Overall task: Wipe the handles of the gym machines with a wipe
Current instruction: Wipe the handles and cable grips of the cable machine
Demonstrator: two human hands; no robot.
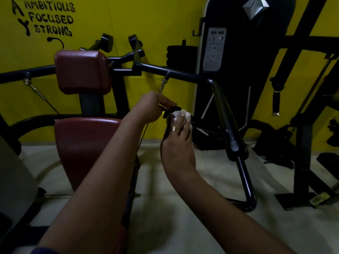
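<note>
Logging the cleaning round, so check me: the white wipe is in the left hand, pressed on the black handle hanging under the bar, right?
Not quite. The head view shows the white wipe in the right hand, pressed on the black handle hanging under the bar. The left hand only grips the handle's end, without a wipe.

At our gym machine, the bent bar (183, 75) shows as black painted metal tube, smooth with a dull gleam. The back pad (81, 72) and the seat pad (86, 140) wear dark red vinyl, smooth and faintly glossy. A bare metal snap clip (162, 85) glints under the bar. The wipe (180, 114) looks to us like thin white crumpled tissue against the matt black handle (175, 108). The wall (146, 24) behind is matt yellow paint.
</note>
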